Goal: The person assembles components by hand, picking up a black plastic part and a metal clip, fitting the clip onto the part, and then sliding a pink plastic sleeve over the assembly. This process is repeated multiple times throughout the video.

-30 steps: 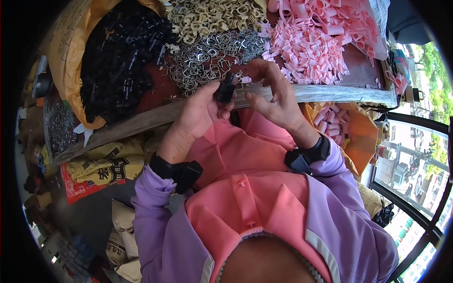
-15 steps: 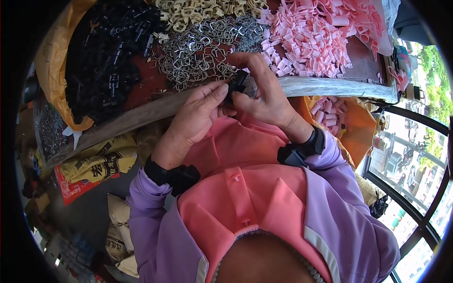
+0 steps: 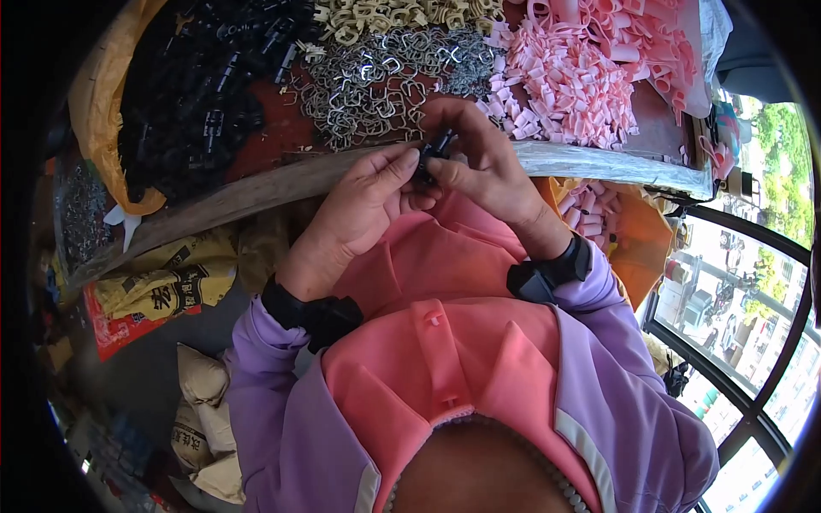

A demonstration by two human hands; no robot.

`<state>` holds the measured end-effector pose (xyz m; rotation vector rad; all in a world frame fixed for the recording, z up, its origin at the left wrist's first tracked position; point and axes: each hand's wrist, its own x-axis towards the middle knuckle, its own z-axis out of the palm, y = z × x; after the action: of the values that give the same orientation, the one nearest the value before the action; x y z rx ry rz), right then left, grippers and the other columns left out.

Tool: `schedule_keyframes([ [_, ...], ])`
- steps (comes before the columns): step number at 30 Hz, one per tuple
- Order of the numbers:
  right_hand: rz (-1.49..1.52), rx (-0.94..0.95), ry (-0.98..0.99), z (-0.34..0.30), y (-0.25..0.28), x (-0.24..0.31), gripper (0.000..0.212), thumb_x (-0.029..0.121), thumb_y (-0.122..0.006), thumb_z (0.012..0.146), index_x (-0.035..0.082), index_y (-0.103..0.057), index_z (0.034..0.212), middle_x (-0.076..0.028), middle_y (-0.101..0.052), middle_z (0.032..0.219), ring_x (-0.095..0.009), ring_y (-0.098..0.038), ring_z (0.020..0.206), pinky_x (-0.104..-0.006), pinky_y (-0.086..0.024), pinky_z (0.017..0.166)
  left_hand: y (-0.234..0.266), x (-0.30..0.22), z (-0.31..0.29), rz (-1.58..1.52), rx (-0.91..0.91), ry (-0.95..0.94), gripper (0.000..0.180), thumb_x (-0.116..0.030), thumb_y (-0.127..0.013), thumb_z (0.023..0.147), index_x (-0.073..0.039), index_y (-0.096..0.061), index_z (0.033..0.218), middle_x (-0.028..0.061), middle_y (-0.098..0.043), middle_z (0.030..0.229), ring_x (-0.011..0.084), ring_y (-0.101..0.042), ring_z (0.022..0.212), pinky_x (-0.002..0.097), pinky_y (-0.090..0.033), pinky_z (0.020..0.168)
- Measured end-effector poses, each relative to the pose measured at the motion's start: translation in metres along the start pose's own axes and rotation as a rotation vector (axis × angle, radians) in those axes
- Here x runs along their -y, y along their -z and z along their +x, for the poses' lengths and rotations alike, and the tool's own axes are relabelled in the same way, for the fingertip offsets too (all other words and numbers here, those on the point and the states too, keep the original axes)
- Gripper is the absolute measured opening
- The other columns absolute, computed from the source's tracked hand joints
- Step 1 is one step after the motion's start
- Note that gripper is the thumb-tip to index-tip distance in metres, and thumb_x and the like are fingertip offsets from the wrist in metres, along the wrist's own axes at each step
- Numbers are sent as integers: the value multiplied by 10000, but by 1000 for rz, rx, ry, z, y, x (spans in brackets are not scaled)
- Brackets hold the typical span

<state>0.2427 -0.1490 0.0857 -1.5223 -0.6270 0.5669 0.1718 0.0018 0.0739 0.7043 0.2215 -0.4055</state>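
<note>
A small black plastic part point(image 3: 442, 144) is held between my two hands, just off the near edge of the table. My left hand point(image 3: 363, 197) pinches its lower end between thumb and fingers. From the other side, my right hand point(image 3: 492, 175) closes on the same part, thumb pressed to it and forefinger arched over the top. My fingers hide much of the part. Beyond my hands lies a heap of bent metal clips point(image 3: 359, 94). A pile of similar black parts point(image 3: 205, 94) is to the left, and small pink plastic pieces point(image 3: 569, 85) are heaped to the right.
Beige plastic clips point(image 3: 385, 21) and small grey metal bits point(image 3: 466, 75) lie farther back. Larger pink pieces point(image 3: 654, 51) fill the back right. Below the wrapped table edge point(image 3: 599, 161) stands an orange bag point(image 3: 646, 244) with pink pieces. Sacks point(image 3: 201, 291) lie on the floor at left.
My right hand has tilted and its forefinger has curled closer to the black part. Both hands stay on the part. The view has shifted slightly.
</note>
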Motion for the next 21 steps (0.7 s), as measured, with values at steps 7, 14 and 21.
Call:
schedule_keyframes([
  [7, -939, -1, 264, 27, 19, -6, 301, 96, -579, 678, 47, -498, 963, -107, -518, 893, -242, -527, 762, -299, -422, 670, 21, -11, -14, -74, -57, -46, 317, -202, -403, 860, 18, -434, 1086, 111, -552, 916, 130, -539, 764, 241, -455, 664],
  [14, -1252, 182, 110, 60, 5, -20, 177, 157, -554, 698, 64, -500, 839, -103, -505, 814, -296, -535, 691, -363, -439, 585, 36, -24, -18, -143, -103, -83, 227, -183, -446, 842, 1, -495, 966, 120, -560, 883, 170, -560, 745, 271, -470, 676],
  [21, -1097, 94, 168, 64, 1, -18, 142, 144, -541, 705, 50, -478, 791, -115, -485, 755, -305, -532, 675, -379, -439, 552, 41, -26, -19, -163, -136, -115, 212, -177, -450, 840, -9, -497, 959, 117, -566, 871, 170, -568, 735, 273, -472, 673],
])
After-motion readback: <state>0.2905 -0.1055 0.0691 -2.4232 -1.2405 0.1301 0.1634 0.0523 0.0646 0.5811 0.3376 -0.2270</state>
